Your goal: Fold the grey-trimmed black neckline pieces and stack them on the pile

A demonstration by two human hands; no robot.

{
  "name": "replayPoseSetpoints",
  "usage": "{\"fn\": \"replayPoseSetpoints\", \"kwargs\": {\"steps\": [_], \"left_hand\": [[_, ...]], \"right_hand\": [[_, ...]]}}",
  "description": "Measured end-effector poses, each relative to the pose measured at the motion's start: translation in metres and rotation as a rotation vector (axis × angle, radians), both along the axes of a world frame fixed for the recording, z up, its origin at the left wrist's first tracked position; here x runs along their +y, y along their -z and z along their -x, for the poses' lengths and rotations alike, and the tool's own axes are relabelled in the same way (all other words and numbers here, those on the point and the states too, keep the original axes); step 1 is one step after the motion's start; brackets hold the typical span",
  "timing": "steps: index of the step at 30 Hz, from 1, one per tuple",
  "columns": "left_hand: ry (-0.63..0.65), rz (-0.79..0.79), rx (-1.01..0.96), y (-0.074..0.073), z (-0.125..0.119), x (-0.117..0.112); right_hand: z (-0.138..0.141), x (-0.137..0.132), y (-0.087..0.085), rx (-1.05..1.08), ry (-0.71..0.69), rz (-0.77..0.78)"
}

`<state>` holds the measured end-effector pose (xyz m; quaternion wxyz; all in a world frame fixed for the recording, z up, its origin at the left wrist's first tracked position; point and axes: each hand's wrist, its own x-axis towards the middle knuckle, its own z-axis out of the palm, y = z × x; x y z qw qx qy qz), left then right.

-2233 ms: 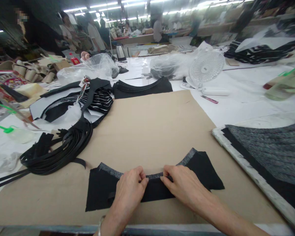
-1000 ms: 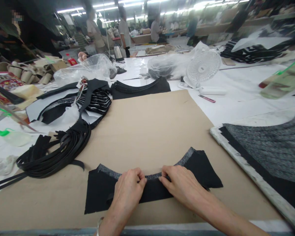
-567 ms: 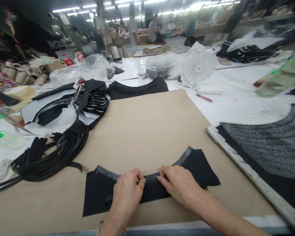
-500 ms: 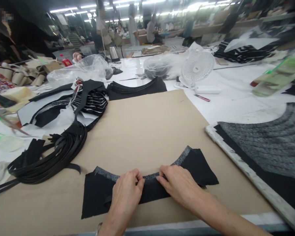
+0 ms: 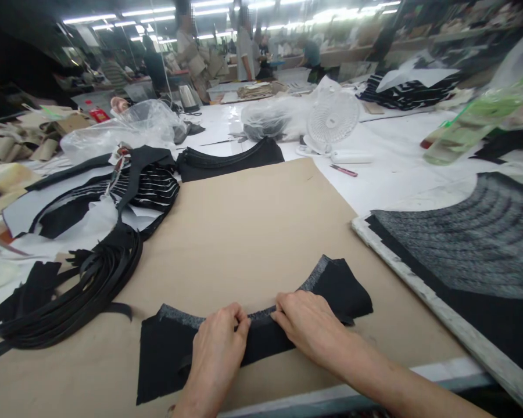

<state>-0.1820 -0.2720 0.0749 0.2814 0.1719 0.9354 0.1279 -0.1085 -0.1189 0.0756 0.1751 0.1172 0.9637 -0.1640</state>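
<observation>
My left hand [image 5: 220, 345] and right hand [image 5: 307, 319] lie at the near middle of the scene, each with thumb and fingertips pinched on the far edge of a flat black fabric piece [image 5: 163, 360] with a concave outline. The piece rests lengthwise from left to right on a large, smooth tan sheet [image 5: 244, 232], its hollow side facing far. Along that hollow runs a narrow speckled grey band [image 5: 176, 316]; a short stretch shows between my two grips, which are presumably set close together so that the curve lies even there. The sheet probably serves as a flat, plain bed, making the dark outline easy to follow. To the left, a looped bundle of thin black strips [image 5: 108, 273] overlaps the sheet, taking up room on that side; beyond it lie black-and-white striped fabric pieces [image 5: 157, 183]. A stack of curved black pieces [image 5: 230, 162] borders the far edge. To the right, a pale, worn-edged board [image 5: 427, 296] bearing overlapping grey-and-black textile layers [image 5: 462, 244] limits reach. Farther off, on the white surface [image 5: 392, 186], are a slim pink-handled tool [image 5: 343, 170] and a white round fan [image 5: 332, 116].
</observation>
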Motion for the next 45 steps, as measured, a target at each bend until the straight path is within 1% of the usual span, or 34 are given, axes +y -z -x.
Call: {"fn": "replayPoseSetpoints", "kwargs": {"steps": [5,7,9,11,14,15,16,18,20,21,22,23,26,28,32,35,39,45], "left_hand": [[0.037,0.074,0.044,-0.002,-0.005,0.004],[0.059,0.073,0.046,0.002,-0.009,0.002],[0.092,0.031,0.09,0.009,-0.012,-0.002],[0.126,-0.028,0.225,0.018,-0.014,-0.007],[0.131,-0.093,0.525,0.029,-0.017,-0.012],[0.142,-0.128,0.615,0.032,-0.019,-0.012],[0.186,-0.193,0.687,0.035,-0.022,-0.011],[0.358,-0.389,0.746,0.041,-0.029,-0.008],[0.553,-0.583,0.695,0.051,-0.037,-0.005],[0.603,-0.642,0.671,0.056,-0.041,-0.004],[0.614,-0.673,0.665,0.062,-0.045,-0.004],[0.595,-0.687,0.677,0.069,-0.049,-0.004],[0.506,-0.682,0.735,0.083,-0.056,-0.007],[0.484,-0.643,0.762,0.087,-0.057,-0.008],[0.535,-0.559,0.838,0.087,-0.054,-0.006],[0.559,-0.514,0.883,0.086,-0.053,-0.004],[0.567,-0.476,0.933,0.089,-0.053,-0.003],[0.592,-0.499,0.949,0.093,-0.054,-0.001]], "right_hand": [[-0.001,-0.005,-0.008,-0.036,0.055,0.004],[-0.004,-0.004,-0.01,-0.034,0.088,-0.009],[-0.007,-0.003,-0.01,0.01,0.119,-0.031],[-0.009,-0.001,-0.011,0.043,0.133,-0.039],[-0.009,-0.001,-0.012,0.026,0.14,-0.031],[-0.008,-0.001,-0.012,0.02,0.143,-0.026],[-0.008,-0.001,-0.013,0.022,0.146,-0.025],[-0.007,-0.002,-0.014,0.025,0.14,-0.03],[-0.006,-0.001,-0.014,0.012,0.118,-0.038],[-0.007,0.0,-0.015,0.009,0.107,-0.038],[-0.008,0.001,-0.015,0.008,0.098,-0.034],[-0.009,0.004,-0.015,0.011,0.092,-0.026],[-0.015,0.017,-0.019,0.029,0.094,-0.007],[-0.018,0.031,-0.023,0.043,0.086,0.006],[-0.02,0.062,-0.032,0.019,0.049,0.06],[-0.017,0.079,-0.035,-0.004,0.05,0.071],[-0.013,0.088,-0.032,-0.005,0.033,0.075],[-0.01,0.087,-0.03,0.005,0.009,0.031]]}}
